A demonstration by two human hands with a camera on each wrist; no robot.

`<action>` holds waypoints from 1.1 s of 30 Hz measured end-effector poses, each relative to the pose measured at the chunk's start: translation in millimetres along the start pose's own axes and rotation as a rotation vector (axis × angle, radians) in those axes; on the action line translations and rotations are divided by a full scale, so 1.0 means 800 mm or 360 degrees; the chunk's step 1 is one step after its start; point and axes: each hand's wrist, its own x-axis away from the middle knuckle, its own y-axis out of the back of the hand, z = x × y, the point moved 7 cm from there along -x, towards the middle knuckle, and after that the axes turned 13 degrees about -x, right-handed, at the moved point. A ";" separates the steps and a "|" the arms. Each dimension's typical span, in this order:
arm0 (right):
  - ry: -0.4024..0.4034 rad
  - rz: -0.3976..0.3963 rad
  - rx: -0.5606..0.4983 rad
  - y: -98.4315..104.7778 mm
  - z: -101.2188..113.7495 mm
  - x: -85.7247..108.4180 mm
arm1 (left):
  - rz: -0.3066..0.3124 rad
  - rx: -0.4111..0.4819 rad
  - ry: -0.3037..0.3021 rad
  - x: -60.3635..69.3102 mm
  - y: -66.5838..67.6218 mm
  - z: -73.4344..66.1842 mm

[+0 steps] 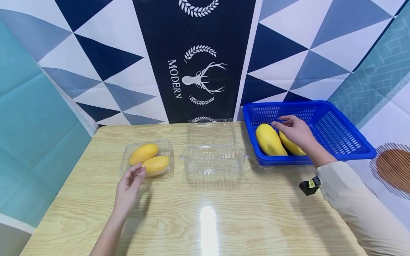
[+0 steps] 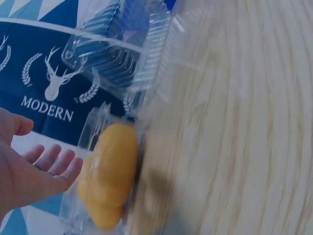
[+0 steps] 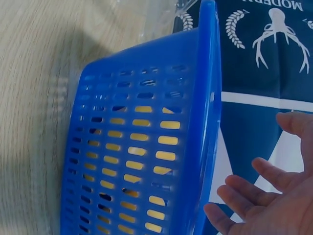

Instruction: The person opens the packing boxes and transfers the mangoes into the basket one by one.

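Two yellow mangoes (image 1: 156, 165) lie side by side in a clear plastic box (image 1: 171, 149) on the left of the table. My left hand (image 1: 129, 186) hovers at the box's near side, fingers loosely bent around nothing; whether it touches the box I cannot tell. In the left wrist view this hand (image 2: 41, 169) shows spread, relaxed fingers. Over a blue basket (image 1: 355, 156) at the right is my right hand (image 1: 296, 132), holding nothing. Two larger mangoes (image 1: 269, 140) are visible in the basket, one partly hidden by that hand. The right wrist view shows relaxed fingers (image 3: 247, 191).
An open clear plastic box (image 1: 213, 161), its lid (image 1: 211, 133) raised at the back, stands mid-table between the mango box and the basket. Behind the wooden table (image 1: 179, 220) hangs a patterned cloth (image 1: 205, 78). A black device (image 1: 310, 186) is at my right wrist.
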 end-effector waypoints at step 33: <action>0.0110 0.0135 -0.0130 -0.035 0.050 0.019 | -0.0301 -0.0102 0.0271 -0.015 0.092 0.049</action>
